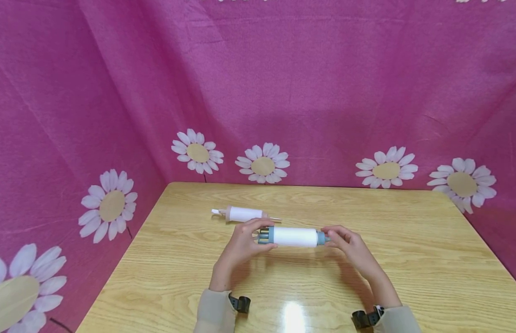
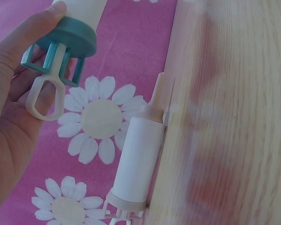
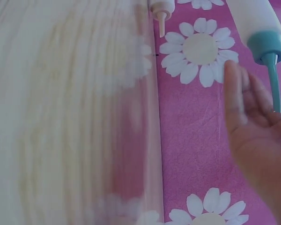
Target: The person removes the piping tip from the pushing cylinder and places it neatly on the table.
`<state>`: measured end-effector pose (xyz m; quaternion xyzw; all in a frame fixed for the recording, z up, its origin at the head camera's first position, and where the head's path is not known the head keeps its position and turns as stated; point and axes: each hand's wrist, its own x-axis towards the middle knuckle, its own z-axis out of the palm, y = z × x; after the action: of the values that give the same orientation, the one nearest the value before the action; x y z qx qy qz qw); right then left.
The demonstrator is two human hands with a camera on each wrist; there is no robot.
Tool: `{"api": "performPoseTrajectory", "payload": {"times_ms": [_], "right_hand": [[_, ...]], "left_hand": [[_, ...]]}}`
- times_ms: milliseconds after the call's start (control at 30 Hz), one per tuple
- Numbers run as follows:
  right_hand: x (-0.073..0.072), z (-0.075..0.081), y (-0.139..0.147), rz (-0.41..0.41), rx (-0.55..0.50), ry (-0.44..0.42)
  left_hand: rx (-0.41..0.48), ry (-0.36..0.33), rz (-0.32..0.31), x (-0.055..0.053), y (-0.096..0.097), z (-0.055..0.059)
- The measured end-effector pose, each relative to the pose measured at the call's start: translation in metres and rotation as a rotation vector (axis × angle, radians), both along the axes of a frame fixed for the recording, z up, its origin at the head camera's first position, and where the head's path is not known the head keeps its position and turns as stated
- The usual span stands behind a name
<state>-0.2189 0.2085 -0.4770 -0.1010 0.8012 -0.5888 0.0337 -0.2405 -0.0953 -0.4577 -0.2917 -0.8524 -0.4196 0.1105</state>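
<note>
A white and teal syringe (image 1: 295,237), with a pale ring at its plunger end, is held sideways above the table. My left hand (image 1: 243,238) grips its teal collar, the thumb on one side and the fingers on the other, as the left wrist view shows. At the opposite end, my right hand (image 1: 350,243) is beside the teal nozzle (image 3: 274,84). Its thumb stands apart from the nozzle, and the nozzle's tip is partly hidden by the hand. Behind the left hand lies a second syringe (image 1: 245,214), white and beige, with its nozzle pointing right.
The wooden table (image 1: 191,277) runs back to a magenta cloth (image 1: 324,92) with large white flowers. More of this cloth hangs along the left side and at the right. Both wrists wear a black strap with a small camera (image 1: 243,304).
</note>
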Motion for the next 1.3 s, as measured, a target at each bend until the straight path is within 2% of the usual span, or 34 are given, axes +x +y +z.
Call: {"api": "performPoseTrajectory", "payload": {"times_ms": [100,233,467,600,733,1033,1167,1300], "right_hand": [[-0.0004,0.0027,-0.0008,-0.02,-0.026,-0.056],[-0.0014,0.0035,-0.0006,0.005,-0.031,-0.081],[-0.0008,0.0016,0.001,0.058,-0.024,-0.065],[0.0007,0.0016,0.0019,0.052,-0.007,-0.062],[0.0014,0.0017,0.0017,0.047,0.023,-0.017],[0.0015,-0.0005,-0.0001,0.046,-0.008,0.052],[0.002,0.0004,-0.0007,0.014,0.016,0.04],[0.003,0.0034,-0.0014,-0.017,0.026,-0.018]], "left_hand": [[-0.003,0.003,-0.002,0.0005,0.0004,0.0005],[-0.011,-0.001,-0.008,0.0011,0.001,0.0012],[-0.019,-0.013,-0.007,0.0018,0.0018,0.0012],[-0.021,-0.011,-0.001,0.0018,0.0022,0.0003],[-0.016,-0.011,-0.002,0.002,0.0021,-0.0005],[-0.013,0.0,0.005,0.0014,0.0013,-0.0007],[-0.007,-0.006,0.008,0.0015,0.0007,-0.0011],[-0.005,-0.004,0.006,0.0021,0.0002,-0.0013]]}}
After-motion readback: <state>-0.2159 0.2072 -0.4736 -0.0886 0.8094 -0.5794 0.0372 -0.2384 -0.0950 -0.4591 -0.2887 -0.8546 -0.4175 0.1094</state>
